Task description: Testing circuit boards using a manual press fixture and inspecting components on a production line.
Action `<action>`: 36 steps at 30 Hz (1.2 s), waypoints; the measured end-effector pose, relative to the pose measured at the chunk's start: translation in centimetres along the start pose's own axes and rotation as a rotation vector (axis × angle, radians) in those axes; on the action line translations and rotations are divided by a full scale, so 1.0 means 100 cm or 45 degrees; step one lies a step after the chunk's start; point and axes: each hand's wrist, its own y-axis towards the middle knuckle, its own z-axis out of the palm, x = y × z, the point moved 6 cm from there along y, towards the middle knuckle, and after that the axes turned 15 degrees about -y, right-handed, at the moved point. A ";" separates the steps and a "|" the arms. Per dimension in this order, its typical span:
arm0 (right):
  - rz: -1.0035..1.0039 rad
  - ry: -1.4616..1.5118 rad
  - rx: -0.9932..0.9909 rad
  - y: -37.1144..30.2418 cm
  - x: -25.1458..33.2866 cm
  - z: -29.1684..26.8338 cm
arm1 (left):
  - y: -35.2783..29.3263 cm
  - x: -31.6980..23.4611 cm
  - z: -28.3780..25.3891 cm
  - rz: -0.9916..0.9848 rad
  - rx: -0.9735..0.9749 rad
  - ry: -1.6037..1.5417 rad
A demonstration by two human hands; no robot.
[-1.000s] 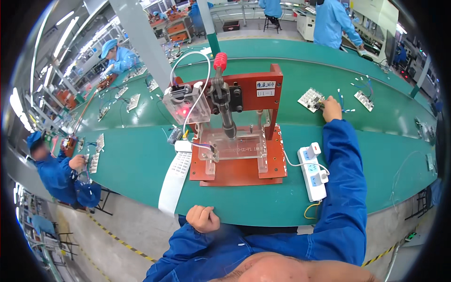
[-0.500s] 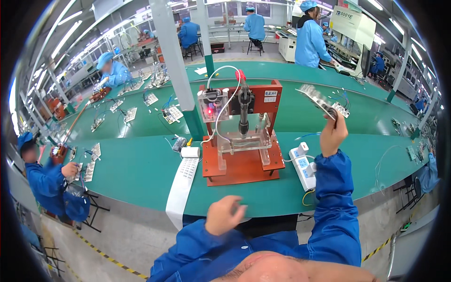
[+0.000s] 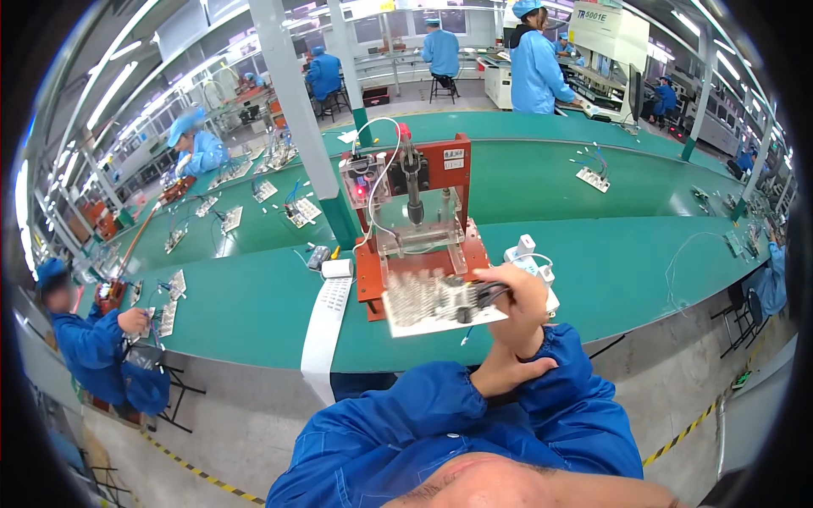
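Note:
My right hand (image 3: 522, 303) is closed on the edge of a white circuit board (image 3: 421, 317) with dark wires, which it holds tilted in front of the test fixture. The board's face is crowded with small parts, somewhat blurred. Just below, my left hand (image 3: 502, 372) is against my right wrist and cuff, thumb stretched to the right. Its other fingers are largely hidden, so whether it grips anything does not show. The orange-red fixture (image 3: 373, 288) has a toggle clamp (image 3: 414, 190), a clear plate and a small box with a red light (image 3: 361, 190).
A white power strip (image 3: 546, 275) stands right of the fixture, partly behind my right hand. A roll of white labels (image 3: 336, 268) trails over the bench's front edge. Another circuit board (image 3: 593, 179) lies on the green belt beyond. A co-worker (image 3: 85, 339) handles boards at the left.
My right hand has brought the circuit board from the far right down and left, before the fixture. My left hand has moved right to the right wrist. The view has shifted slightly.

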 end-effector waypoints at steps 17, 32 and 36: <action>-0.677 -0.007 0.202 -0.022 0.028 0.054 | -0.047 0.018 -0.021 -0.391 -0.095 0.312; 0.094 -0.155 0.900 -0.027 -0.012 -0.005 | -0.119 -0.108 -0.133 -0.518 -0.281 0.814; 0.208 -0.251 1.083 -0.033 -0.018 0.003 | -0.100 -0.182 -0.124 0.061 -0.418 0.767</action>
